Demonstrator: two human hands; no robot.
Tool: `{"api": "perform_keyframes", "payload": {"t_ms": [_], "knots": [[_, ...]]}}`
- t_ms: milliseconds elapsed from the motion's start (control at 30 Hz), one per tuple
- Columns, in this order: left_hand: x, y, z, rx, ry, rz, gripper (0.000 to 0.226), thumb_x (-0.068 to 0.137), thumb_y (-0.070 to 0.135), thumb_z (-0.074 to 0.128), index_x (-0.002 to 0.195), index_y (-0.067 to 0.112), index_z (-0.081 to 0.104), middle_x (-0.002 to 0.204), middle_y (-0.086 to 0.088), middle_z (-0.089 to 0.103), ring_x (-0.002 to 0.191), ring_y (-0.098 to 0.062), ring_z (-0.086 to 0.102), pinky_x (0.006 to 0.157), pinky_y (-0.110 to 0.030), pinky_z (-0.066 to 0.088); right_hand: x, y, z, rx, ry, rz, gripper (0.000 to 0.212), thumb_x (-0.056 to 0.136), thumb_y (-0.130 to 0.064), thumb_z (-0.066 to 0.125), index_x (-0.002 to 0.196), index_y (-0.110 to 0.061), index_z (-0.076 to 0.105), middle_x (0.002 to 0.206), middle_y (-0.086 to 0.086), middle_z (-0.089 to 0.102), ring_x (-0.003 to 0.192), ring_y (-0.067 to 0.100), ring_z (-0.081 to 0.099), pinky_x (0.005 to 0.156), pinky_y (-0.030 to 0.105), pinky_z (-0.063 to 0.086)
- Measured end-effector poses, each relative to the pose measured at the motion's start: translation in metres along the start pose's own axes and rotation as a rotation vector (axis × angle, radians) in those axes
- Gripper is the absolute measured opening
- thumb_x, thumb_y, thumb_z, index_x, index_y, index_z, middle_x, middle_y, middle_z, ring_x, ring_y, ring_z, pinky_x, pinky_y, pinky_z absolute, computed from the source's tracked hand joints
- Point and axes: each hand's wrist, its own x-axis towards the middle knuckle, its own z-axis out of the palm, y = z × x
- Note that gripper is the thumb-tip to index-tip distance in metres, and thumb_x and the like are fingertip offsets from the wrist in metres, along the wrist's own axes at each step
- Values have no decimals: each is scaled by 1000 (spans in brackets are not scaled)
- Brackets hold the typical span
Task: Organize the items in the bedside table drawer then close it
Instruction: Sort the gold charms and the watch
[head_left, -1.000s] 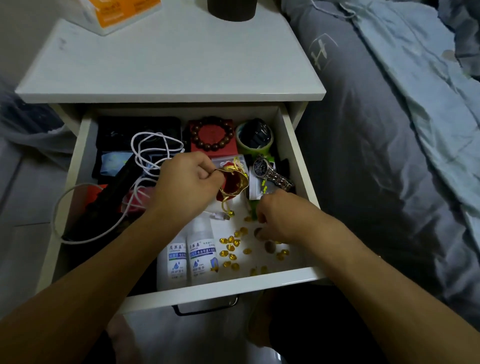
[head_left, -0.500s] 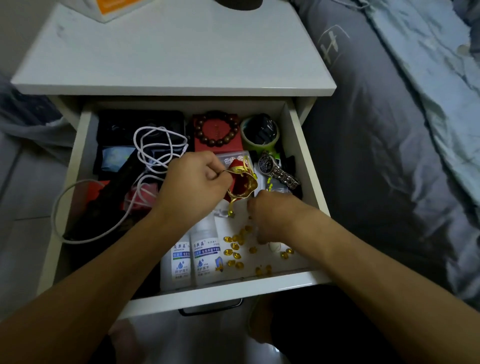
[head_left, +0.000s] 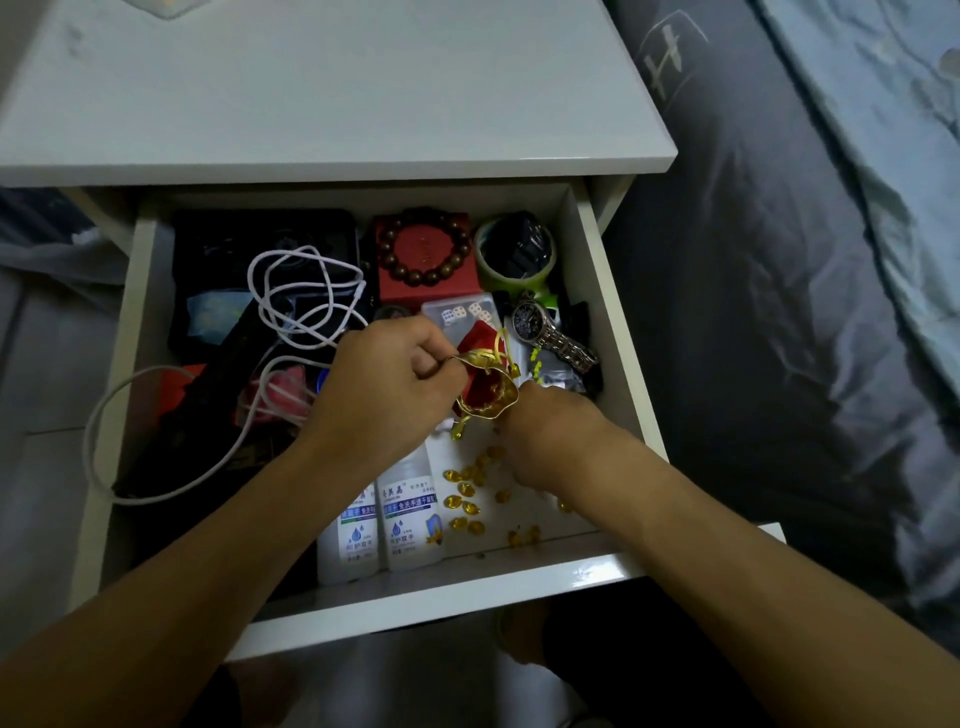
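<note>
Red-and-gold pouch (head_left: 485, 387): soft drawstring cloth, held above the middle of the open drawer (head_left: 608, 291), mouth turned toward the right hand.
Left hand (head_left: 387, 387): fingers curled, pinching the gold rim of the pouch to keep it open.
Right hand (head_left: 550, 439): knuckles up at the pouch mouth, fingertips hidden beneath; I cannot tell whether it pinches a piece.
Gold pieces (head_left: 467, 493): small, glossy, scattered on the drawer floor near the front wall, just beside two white bottles (head_left: 384, 514).
Handling: the pouch looks light and floppy and would likely sag shut if released, so the rim is the sensible hold; the pieces look smooth and apt to slip or roll, best taken one or two at a time between fingertips.
Edges: front and right drawer walls fence the pieces in; a wristwatch (head_left: 545, 332) and dice box (head_left: 462, 312) lie close behind the pouch.
Open room: little; a white cable (head_left: 306, 296) loops over the left wall and would probably snag on closing unless tucked in.
</note>
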Motion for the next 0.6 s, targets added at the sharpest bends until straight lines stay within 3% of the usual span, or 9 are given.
{"api": "perform_keyframes", "payload": {"t_ms": [133,233,333,467,600], "knots": [[1,0,0,-12,-5,-15,8,87,6,66,80,9,68,60,-14,66,52,-21,65,53,-22,53,-3,-3,-2,-3,18,-23,31,95,-9,46,125,-10,54,127,12,50,115,31,55,83,35,46],[2,-1,-2,-17,-3,-38,8,88,7,65,80,10,68,60,-13,66,50,-14,66,59,-35,57,-6,-3,-1,-7,45,-33,31,94,-9,47,124,-10,53,125,11,52,113,31,56,75,33,42],[4,-2,-4,-36,8,-59,7,87,8,65,81,11,69,59,-8,67,53,-21,66,63,-44,59,-9,0,-3,-3,30,-2,36,93,-10,48,129,-10,51,126,11,51,113,31,57,76,34,44],[4,0,-5,-39,3,-72,7,87,10,65,82,12,69,59,-4,68,53,-16,66,63,-40,60,-7,3,-5,-2,3,31,40,92,-7,50,132,-9,49,127,14,52,113,33,58,74,34,44],[4,2,-6,-21,-9,-82,8,88,12,65,81,15,69,60,-3,68,53,-14,66,60,-32,58,-5,9,-3,142,-29,81,31,93,-6,47,123,-4,52,119,16,54,111,34,57,80,36,47]]}}
